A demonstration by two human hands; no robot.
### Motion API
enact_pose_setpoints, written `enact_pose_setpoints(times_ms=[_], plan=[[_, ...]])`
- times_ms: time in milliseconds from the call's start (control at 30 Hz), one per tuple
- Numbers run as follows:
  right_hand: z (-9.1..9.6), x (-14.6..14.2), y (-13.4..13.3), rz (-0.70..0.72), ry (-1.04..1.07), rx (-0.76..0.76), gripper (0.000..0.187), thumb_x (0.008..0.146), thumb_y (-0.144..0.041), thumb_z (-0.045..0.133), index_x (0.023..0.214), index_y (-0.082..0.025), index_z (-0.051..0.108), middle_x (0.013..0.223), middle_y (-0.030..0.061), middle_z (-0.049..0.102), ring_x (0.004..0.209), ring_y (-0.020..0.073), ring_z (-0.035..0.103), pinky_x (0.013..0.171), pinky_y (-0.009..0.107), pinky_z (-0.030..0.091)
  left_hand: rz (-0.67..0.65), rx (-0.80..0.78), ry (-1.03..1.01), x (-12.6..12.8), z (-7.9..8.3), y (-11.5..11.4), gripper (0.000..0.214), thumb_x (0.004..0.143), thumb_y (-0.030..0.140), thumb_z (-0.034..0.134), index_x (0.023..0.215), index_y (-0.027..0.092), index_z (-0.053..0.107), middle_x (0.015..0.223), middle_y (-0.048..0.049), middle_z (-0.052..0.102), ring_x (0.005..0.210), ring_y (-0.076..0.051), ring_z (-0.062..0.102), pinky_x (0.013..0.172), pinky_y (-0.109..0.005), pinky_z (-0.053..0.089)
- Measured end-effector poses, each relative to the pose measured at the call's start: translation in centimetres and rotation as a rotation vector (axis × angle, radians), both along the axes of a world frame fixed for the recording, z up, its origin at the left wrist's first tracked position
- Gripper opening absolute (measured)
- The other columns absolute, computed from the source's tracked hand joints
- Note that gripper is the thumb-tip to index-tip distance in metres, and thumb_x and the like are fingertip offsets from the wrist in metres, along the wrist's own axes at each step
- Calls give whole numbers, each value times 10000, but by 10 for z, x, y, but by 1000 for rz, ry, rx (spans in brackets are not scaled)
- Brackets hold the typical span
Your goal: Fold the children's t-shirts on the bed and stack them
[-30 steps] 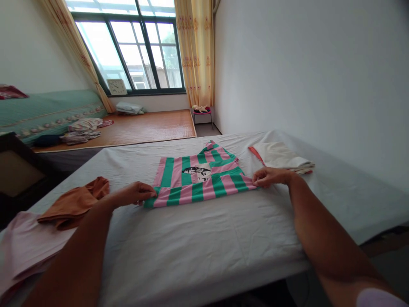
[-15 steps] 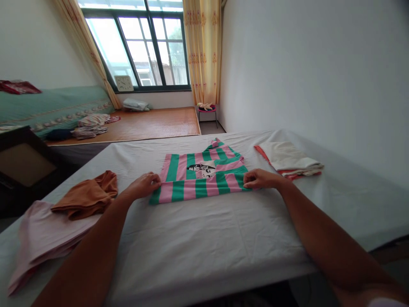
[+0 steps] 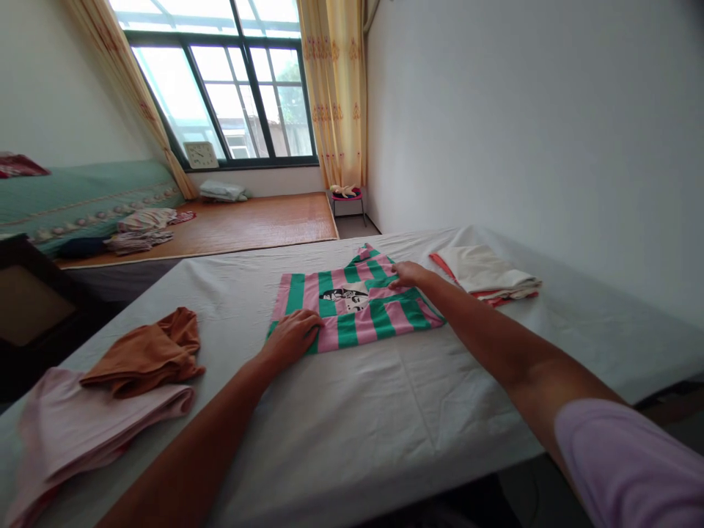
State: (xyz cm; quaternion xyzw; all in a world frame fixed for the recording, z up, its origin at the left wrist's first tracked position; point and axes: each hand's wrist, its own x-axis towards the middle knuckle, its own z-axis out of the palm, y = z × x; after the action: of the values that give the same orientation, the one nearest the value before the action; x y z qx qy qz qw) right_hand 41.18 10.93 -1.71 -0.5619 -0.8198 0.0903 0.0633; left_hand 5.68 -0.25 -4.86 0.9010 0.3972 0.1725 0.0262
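Observation:
A pink and green striped shirt [image 3: 357, 334] with a black-and-white printed picture lies on the white-sheeted table, its near edge folded over. My left hand [image 3: 297, 331] rests on the shirt's near left part, fingers laid out over the cloth. Farther up on the right side, my right hand [image 3: 408, 274] touches the shirt, its thumb and fingers apart. Left of the shirt lies a brown garment [image 3: 146, 352], partly on top of a folded pale pink garment [image 3: 104, 418].
A folded white and red cloth [image 3: 484, 270] lies at the right, near the wall. Beyond the white sheet [image 3: 352, 440] stands a brown mat-covered bed [image 3: 264, 220] with clothes on it. A small stool [image 3: 347, 196] stands by the curtain.
My left hand has left the shirt's left edge and moved right onto the fold. My right hand has let go of the near right edge and moved farther up the shirt.

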Motion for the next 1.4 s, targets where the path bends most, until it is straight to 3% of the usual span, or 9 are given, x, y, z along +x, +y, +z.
enact_pose_setpoints(times_ms=[200, 367, 567, 667, 800, 1000, 1100, 1200, 1400], plan=[[12, 5, 7, -39, 34, -169, 209, 582, -288, 753, 701, -127, 690, 572, 4, 608, 540, 147, 552, 526, 235, 412, -26, -34, -31, -6, -5, 5, 277, 924, 282, 408, 1066, 254, 643, 1122, -45, 637, 1060, -217, 553, 937, -351, 434], [14, 22, -17, 213, 433, -184, 224, 645, -282, 646, 810, -144, 706, 698, -25, 625, 640, 119, 542, 578, 205, 412, -31, -46, -40, -7, -5, 7, 278, 921, 290, 416, 1079, 253, 643, 1137, -44, 633, 1060, -216, 553, 943, -348, 431], [23, 51, -61, 465, 317, -537, 368, 650, -379, 746, 924, -134, 739, 877, 55, 696, 800, 151, 589, 710, 223, 439, -31, -66, -32, -8, -4, 9, 278, 916, 282, 424, 1071, 246, 653, 1139, -45, 634, 1062, -211, 553, 953, -342, 426], [27, 49, -68, 288, 432, -346, 370, 761, -441, 647, 923, -119, 728, 838, 57, 691, 759, 150, 589, 679, 231, 437, -25, -78, -40, -7, -4, 10, 276, 912, 286, 428, 1061, 251, 658, 1137, -44, 635, 1063, -212, 554, 953, -340, 428], [17, 19, -67, 100, 412, -40, 243, 805, -274, 564, 924, -142, 729, 791, 46, 693, 694, 142, 591, 651, 234, 436, -16, -90, -58, -5, -3, 10, 280, 914, 291, 421, 1053, 255, 661, 1130, -43, 637, 1065, -215, 553, 950, -343, 429], [-4, -14, -72, 474, 367, -126, 300, 758, -106, 477, 835, -200, 751, 914, 24, 712, 841, 155, 631, 787, 245, 460, 12, -110, -71, -5, -2, 5, 286, 915, 297, 418, 1056, 258, 664, 1131, -38, 642, 1071, -208, 556, 955, -339, 433], [-8, 3, -68, 269, 386, -69, 280, 770, -122, 470, 854, -163, 734, 813, 32, 706, 738, 151, 624, 703, 241, 458, 27, -106, -87, -2, 5, 6, 288, 917, 302, 417, 1045, 249, 668, 1122, -45, 648, 1065, -211, 560, 957, -348, 433], [-14, 32, -61, 36, 364, 40, 231, 804, -212, 532, 951, -175, 707, 900, 48, 711, 782, 163, 621, 715, 248, 444, 3, -88, -112, 13, 15, 13, 287, 916, 290, 419, 1049, 237, 667, 1102, -54, 656, 1046, -212, 572, 942, -354, 439], [-33, 62, -56, 50, 361, -46, 287, 803, -375, 594, 972, -171, 705, 944, 55, 697, 791, 169, 608, 710, 253, 440, -102, -14, -78, 84, 20, 39, 351, 915, 198, 390, 1163, 245, 634, 1178, -67, 628, 1092, -221, 555, 942, -363, 437]])
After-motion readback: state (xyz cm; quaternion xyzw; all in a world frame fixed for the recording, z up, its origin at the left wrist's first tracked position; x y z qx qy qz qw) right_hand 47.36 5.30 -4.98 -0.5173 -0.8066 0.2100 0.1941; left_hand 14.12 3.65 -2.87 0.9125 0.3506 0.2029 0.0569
